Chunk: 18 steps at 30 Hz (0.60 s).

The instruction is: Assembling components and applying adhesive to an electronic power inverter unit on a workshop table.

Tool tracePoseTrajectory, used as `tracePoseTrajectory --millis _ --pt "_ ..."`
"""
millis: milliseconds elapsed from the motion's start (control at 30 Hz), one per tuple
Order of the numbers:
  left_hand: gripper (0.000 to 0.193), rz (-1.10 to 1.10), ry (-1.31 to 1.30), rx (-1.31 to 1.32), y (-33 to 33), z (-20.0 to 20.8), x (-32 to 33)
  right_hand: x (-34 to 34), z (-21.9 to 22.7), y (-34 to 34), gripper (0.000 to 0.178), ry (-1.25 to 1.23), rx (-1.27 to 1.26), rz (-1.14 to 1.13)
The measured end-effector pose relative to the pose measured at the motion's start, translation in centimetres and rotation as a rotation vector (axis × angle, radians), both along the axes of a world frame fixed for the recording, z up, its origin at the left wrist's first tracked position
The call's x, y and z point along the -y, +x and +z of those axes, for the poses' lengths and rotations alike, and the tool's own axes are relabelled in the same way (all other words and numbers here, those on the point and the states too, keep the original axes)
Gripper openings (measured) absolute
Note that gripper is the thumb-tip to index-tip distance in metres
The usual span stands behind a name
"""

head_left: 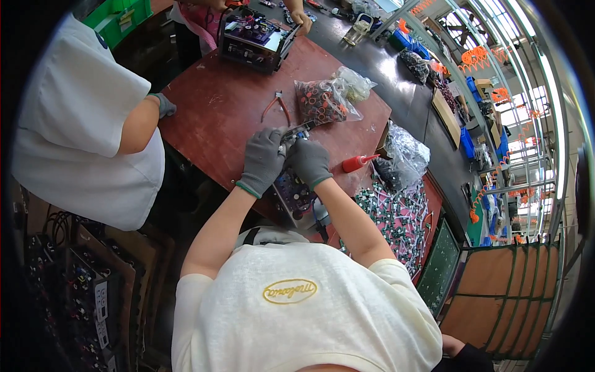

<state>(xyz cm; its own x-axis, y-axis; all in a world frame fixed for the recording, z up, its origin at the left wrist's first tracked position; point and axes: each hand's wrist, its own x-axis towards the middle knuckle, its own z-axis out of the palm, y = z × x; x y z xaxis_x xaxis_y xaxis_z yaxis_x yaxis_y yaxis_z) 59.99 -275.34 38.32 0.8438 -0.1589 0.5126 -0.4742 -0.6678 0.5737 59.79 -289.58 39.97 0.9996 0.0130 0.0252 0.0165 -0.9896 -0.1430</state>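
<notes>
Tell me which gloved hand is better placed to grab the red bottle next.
Right, most likely. Your right hand is nearer the red bottle, which lies just to its right on the red tabletop. Your left hand is farther off, beyond the right one.

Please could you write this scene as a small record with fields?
Left hand: grey glove, green cuff, at a small dark part
Right hand: grey glove, at the same part
Grip: details too small to tell
Below the hands: circuit-board unit
Tabletop: red-brown
Nearby: red-handled pliers, red bottle, bag of rings, heap of small parts
At left: person in white shirt
</notes>
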Motion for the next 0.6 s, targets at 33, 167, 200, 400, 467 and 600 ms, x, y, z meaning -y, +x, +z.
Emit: tracePoseTrajectory --millis 33,167,200,400,467,600 --pt "0.036 0.003 -0.004 0.0 0.04 -0.1 0.03 -0.05 0.01 0.06 0.022 -0.004 0.0 0.003" --pt "0.033 0.003 -0.017 0.098 0.17 -0.3 0.05 -0.23 -0.02 0.24 0.025 -0.016 -0.044 -0.031" --pt "0.034 0.0 -0.024 0.1 0.14 -0.33 0.04 -0.25 0.0 0.22 0.025 -0.015 -0.055 -0.029" --pt "0.038 -0.003 -0.016 0.089 0.26 -0.42 0.05 -0.58 -0.33 0.02 0.026 0.008 0.046 -0.072" --pt "0.038 -0.005 0.003 0.078 0.39 -0.27 -0.05 -0.67 -0.15 0.02 0.026 0.033 0.052 -0.071" --pt "0.038 0.034 0.103 0.088 0.28 0.19 0.31 -0.37 0.64 0.08 0.018 0.038 -0.002 -0.073"
